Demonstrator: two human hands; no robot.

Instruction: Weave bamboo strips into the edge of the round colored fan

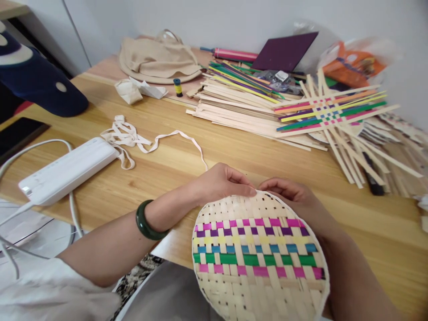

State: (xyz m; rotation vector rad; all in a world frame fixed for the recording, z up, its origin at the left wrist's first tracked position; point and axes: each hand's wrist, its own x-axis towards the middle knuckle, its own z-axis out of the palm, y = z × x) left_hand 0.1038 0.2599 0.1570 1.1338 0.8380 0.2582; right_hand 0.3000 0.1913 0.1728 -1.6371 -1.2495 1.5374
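A round woven bamboo fan face (pixel 261 240) with pink, purple, yellow, blue and green strips and a white bound edge stands tilted before me at the table's near edge. My left hand (pixel 227 183) pinches its top rim, thumb on the near side. Close by, my right hand (pixel 294 196) is closed on the rim's upper right, its fingers partly hidden behind the weave. A cream cloth tape (pixel 180 133) runs from a loose heap on the table towards my left hand; where it ends is hidden.
A white power strip (pixel 72 169) with cables lies at left, near a dark phone (pixel 22 136). Further back are a thread spool (pixel 178 88), a beige cloth bag (pixel 157 58), loose bamboo strips (pixel 234 111) and a half-woven piece (pixel 329 111). A navy cushion-like object (pixel 43 76) stands far left.
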